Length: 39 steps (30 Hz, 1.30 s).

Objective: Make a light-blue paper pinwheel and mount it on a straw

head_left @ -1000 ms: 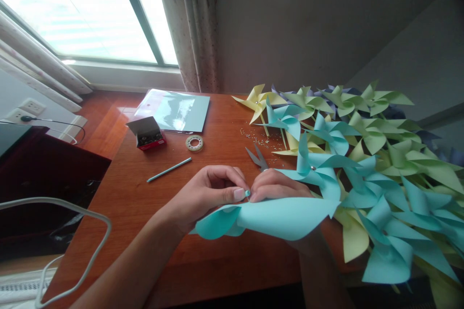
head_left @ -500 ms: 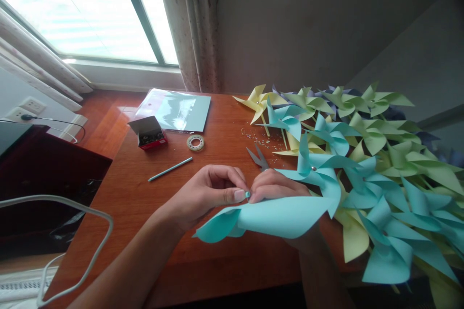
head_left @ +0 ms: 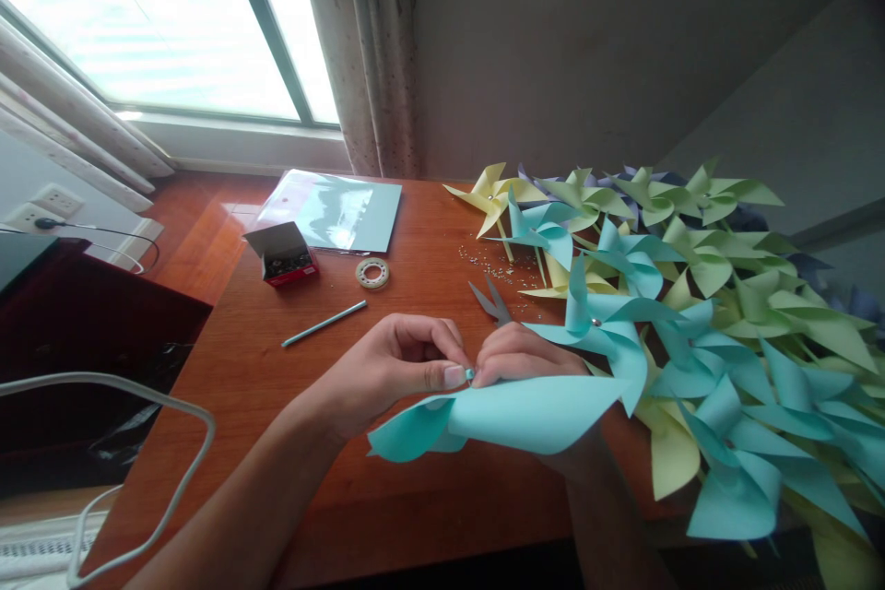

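A turquoise paper pinwheel head (head_left: pixel 532 410) is held sideways over the table, one folded blade facing me. My right hand (head_left: pixel 529 355) is closed on it from behind, its fingertips at the centre. Between the thumb and index finger of my left hand (head_left: pixel 405 364) is a tiny turquoise paper tube piece (head_left: pixel 469 374), right against the right fingertips. A thin pin seems to run between that piece and the pinwheel, though it is mostly hidden. Just behind my right hand lie scissors (head_left: pixel 492 302), blades apart, handles covered.
Finished pinwheels (head_left: pixel 698 350) in turquoise, green, yellow and purple crowd the right side. Tiny beads (head_left: pixel 501 269) are scattered beside them. On the left are a turquoise paper stick (head_left: pixel 324 324), a tape roll (head_left: pixel 372 272), an open red box (head_left: pixel 290 269) and a paper packet (head_left: pixel 346 212).
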Each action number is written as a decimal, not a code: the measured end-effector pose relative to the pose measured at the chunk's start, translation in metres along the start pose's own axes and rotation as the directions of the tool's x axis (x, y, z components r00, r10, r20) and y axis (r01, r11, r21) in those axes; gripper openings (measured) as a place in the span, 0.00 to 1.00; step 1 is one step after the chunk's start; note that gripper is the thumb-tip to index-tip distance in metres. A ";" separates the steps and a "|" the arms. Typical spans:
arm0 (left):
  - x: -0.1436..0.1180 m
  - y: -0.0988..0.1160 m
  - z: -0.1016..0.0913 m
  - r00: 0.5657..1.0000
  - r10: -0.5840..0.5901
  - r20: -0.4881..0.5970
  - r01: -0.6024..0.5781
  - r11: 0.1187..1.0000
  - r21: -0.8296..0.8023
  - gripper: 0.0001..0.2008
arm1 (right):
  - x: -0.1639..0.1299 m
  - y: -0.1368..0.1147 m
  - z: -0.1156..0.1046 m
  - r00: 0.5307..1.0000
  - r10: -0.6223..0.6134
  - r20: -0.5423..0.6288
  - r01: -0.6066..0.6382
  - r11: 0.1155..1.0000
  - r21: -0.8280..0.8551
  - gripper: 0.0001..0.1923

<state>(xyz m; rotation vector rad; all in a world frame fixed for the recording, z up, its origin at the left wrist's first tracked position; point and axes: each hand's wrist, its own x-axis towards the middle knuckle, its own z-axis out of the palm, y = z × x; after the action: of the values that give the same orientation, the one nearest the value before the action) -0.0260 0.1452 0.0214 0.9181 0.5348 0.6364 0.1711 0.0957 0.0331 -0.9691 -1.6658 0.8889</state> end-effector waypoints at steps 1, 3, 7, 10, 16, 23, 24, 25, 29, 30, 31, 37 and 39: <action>0.000 0.000 0.000 1.000 0.000 -0.004 0.000 1.000 0.004 0.06 | -0.001 0.002 0.001 1.000 -0.001 -0.010 0.001 1.000 -0.005 0.07; 0.000 0.001 0.000 1.000 -0.007 -0.007 0.007 1.000 0.010 0.07 | -0.002 0.004 0.003 1.000 -0.013 -0.017 0.013 1.000 -0.001 0.07; -0.001 0.004 0.001 1.000 -0.024 0.002 0.024 0.999 0.031 0.08 | -0.001 0.008 0.004 0.997 -0.074 -0.020 0.075 0.997 0.034 0.05; -0.002 0.005 0.001 1.000 -0.028 0.006 0.028 0.999 0.037 0.07 | -0.001 0.009 0.003 0.995 -0.095 -0.018 0.096 0.995 0.019 0.02; -0.002 0.007 0.001 0.999 -0.038 0.007 0.038 0.998 0.040 0.07 | 0.000 0.009 0.003 0.994 -0.109 -0.021 0.109 0.994 0.011 0.03; -0.002 0.009 0.002 0.999 -0.037 0.005 0.037 0.998 0.047 0.08 | 0.000 0.008 0.004 0.993 -0.119 -0.018 0.119 0.992 -0.036 0.06; -0.002 0.009 0.002 0.999 -0.032 0.002 0.032 0.998 0.047 0.08 | -0.001 0.008 0.003 0.992 -0.125 -0.017 0.124 0.991 -0.051 0.06; -0.002 0.009 0.002 1.000 -0.027 -0.002 0.027 0.998 0.048 0.08 | -0.001 0.009 0.003 0.991 -0.136 -0.014 0.134 0.988 -0.070 0.06; -0.002 0.006 -0.001 1.000 -0.005 0.008 0.005 0.998 0.055 0.05 | 0.000 0.012 -0.002 0.980 -0.194 0.040 0.197 0.976 -0.088 0.06; -0.002 0.006 -0.001 1.000 -0.001 0.018 0.000 0.998 0.057 0.04 | 0.001 0.012 -0.004 0.977 -0.211 0.042 0.214 0.974 -0.074 0.06; -0.002 0.005 -0.002 1.000 0.002 0.029 -0.003 0.998 0.060 0.04 | 0.001 0.013 -0.006 0.973 -0.227 0.051 0.230 0.971 -0.059 0.07; -0.002 0.008 0.000 0.999 -0.013 0.041 0.011 0.998 0.061 0.05 | 0.004 0.012 -0.007 0.965 -0.253 0.068 0.254 0.967 -0.006 0.09; -0.002 0.010 0.000 0.999 -0.023 0.030 0.021 0.998 0.067 0.06 | 0.002 0.012 -0.003 0.974 -0.226 -0.002 0.226 0.974 0.029 0.07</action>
<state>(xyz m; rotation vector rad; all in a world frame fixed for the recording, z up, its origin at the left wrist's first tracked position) -0.0298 0.1478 0.0302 0.9817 0.5404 0.5868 0.1754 0.1026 0.0240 -0.7411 -1.7201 0.7589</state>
